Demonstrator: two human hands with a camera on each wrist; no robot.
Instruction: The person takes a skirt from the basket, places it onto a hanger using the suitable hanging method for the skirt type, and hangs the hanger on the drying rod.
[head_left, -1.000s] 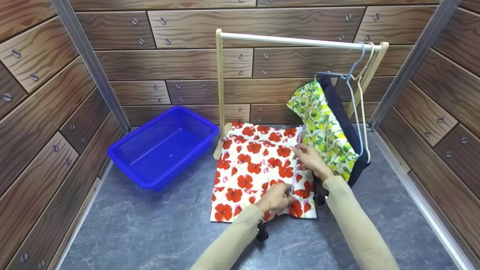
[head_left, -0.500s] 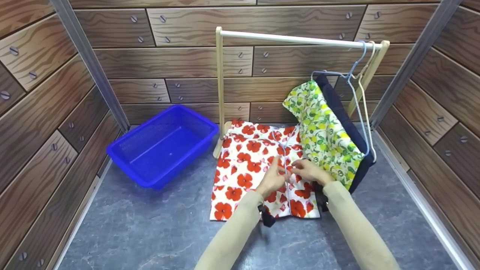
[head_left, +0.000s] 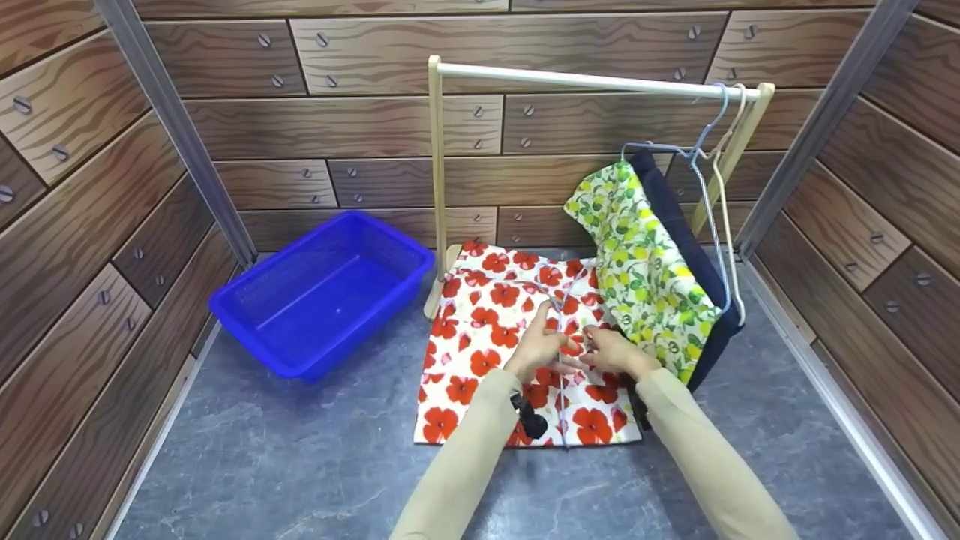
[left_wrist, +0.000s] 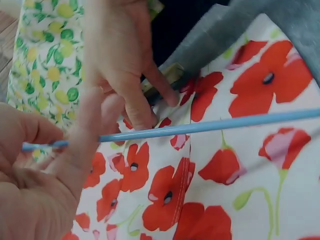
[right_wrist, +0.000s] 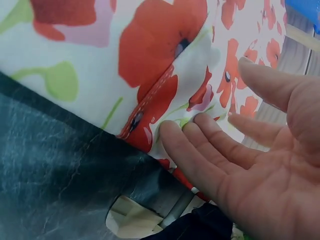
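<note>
A white cloth printed with red poppies (head_left: 484, 364) lies spread on the grey floor, with a stitched seam near its right side. Lengthwise over it stands a thin light-blue clothes hanger (head_left: 561, 394), its long bar crossing the left wrist view. My left hand (head_left: 536, 351) holds this bar between thumb and fingers; part of the grip is blurred. On the hanger's other side, my right hand (head_left: 613, 351) touches the cloth's right part with fingertips. In the right wrist view its fingers (right_wrist: 220, 140) are loosely bent and the palm shows nothing held.
A wooden rack with a white rail (head_left: 570, 77) stands behind. At its right end hang a lemon-print cloth (head_left: 649, 255) and a dark navy cloth (head_left: 671, 214) on blue and beige hangers. A blue plastic tub (head_left: 322, 300) sits left. Wood-patterned walls enclose the floor.
The blue hanger has shifted left and slightly nearer over the poppy cloth. Both hands have come closer together, the right leaving the upper edge by the lemon cloth.
</note>
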